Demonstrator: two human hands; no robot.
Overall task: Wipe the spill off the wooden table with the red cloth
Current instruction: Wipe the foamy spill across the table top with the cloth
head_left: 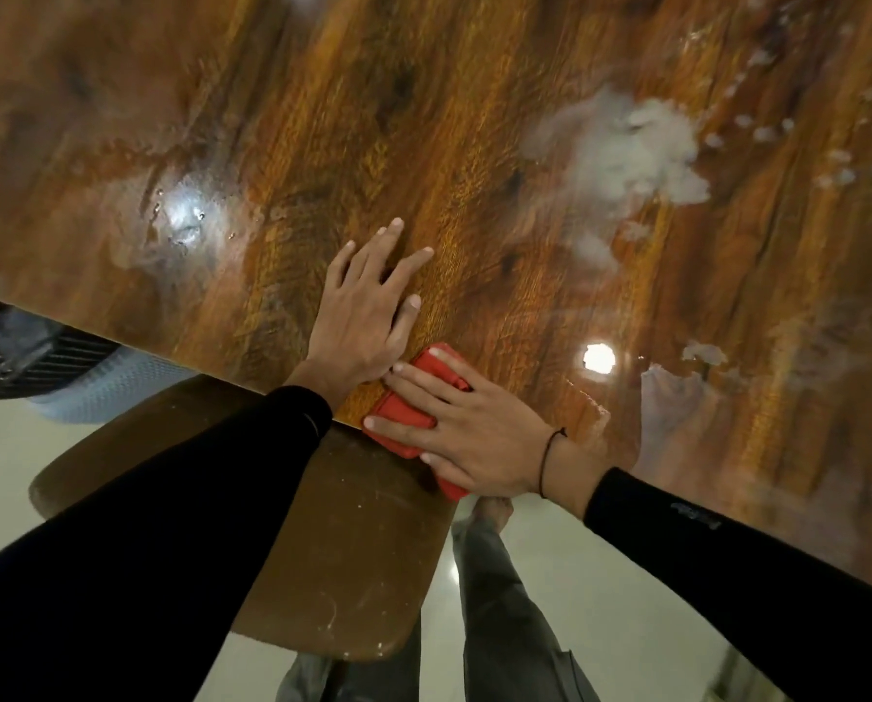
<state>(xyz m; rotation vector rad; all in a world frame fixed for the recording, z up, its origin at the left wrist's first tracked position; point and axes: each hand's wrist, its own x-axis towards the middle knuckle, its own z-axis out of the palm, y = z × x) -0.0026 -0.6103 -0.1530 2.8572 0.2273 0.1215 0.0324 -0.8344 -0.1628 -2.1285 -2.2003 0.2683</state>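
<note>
Mostly unwiped so far: the wooden table [474, 93] shows a big white spill [636, 144] well beyond the red cloth [403, 423], plus small droplets [773, 134] further off and a thin wet film [677, 407] just right of the cloth. A brown chair seat [342, 549] sits below the table edge, under the cloth. Right hand [474, 428] lies flat on the folded cloth, fingers spread, pressing it down at the table's near edge (cloth overhangs slightly). Left hand [363, 311] rests just beside the cloth, palm down, fingers splayed, holding nothing. Judgement: wiping has barely started; the main patch, droplets and film are all left.
</note>
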